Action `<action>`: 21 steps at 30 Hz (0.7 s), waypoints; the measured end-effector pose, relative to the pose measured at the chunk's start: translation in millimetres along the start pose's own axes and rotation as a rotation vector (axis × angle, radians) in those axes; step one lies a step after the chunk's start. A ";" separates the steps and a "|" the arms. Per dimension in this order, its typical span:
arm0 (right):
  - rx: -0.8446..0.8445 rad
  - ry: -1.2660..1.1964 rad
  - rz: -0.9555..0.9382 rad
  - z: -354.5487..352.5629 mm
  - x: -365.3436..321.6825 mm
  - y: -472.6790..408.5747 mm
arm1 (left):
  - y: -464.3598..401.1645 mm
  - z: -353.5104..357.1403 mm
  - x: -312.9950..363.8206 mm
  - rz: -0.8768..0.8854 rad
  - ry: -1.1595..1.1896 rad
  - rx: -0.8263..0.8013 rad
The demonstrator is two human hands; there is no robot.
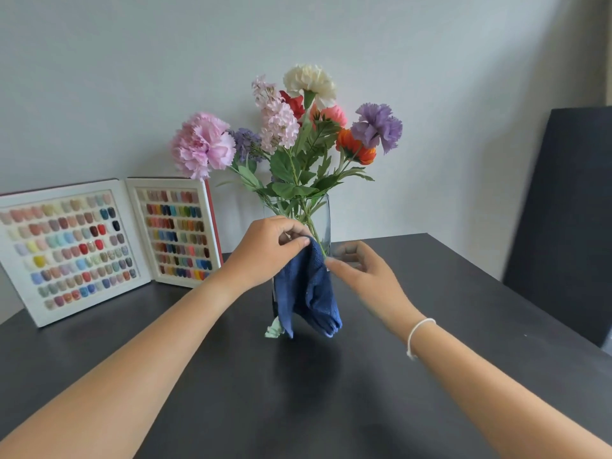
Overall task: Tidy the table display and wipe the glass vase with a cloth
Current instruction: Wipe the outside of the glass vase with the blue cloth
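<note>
Nearest, two bare forearms reach in from the lower corners over a dark matte table [364,409], the right one wearing a thin white string bracelet [418,336] at the wrist. Further in, the left hand [265,251] pinches the top edge of a dark blue terry cloth [309,293] between thumb and fingers, and the cloth hangs down in folds against the front of a tall clear glass vase [323,220], covering its lower half. The right hand [361,271] sits just beside the cloth's right edge with its fingers loosely spread and blurred; whether they touch the cloth or the glass I cannot tell. A small pale green scrap [274,331] shows at the foot of the vase, under the cloth's lower left corner. The vase stands near the middle of the table and holds a bunch of mixed flowers [298,134] in pink, cream, purple, red and orange with green leaves. Behind it to the left, an open white-framed book of coloured nail samples [99,246] stands propped near the pale wall [132,77]. At far right a dark flat panel [569,210] leans upright.
</note>
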State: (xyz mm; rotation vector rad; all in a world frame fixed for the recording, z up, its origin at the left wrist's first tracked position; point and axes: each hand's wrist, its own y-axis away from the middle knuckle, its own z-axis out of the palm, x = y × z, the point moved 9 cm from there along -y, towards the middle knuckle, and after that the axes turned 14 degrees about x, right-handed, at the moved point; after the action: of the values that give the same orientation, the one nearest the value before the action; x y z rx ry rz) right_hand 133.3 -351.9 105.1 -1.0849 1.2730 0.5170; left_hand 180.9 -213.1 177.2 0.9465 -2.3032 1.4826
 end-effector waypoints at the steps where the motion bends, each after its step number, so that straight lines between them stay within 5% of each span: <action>1: 0.037 0.062 -0.034 -0.7 -2.6 5.7 | -1.3 -2.3 1.2 0.007 -0.019 0.011; 9: 0.134 0.459 -0.117 3.9 -3.6 15.0 | -11.9 -9.7 19.4 0.067 -0.070 -0.022; 15: 0.189 0.097 -0.073 -32.3 -8.2 -6.4 | -12.5 -20.3 17.5 0.032 -0.061 -0.042; 21: 0.130 -0.139 0.071 -61.1 -3.2 -17.8 | 4.3 15.7 13.1 0.014 -0.052 -0.242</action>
State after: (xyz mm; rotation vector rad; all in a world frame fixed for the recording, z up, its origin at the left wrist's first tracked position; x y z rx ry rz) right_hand 116.5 -411.8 119.1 -0.8827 1.2091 0.5459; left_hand 170.3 -230.8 173.8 0.9115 -2.4599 1.1619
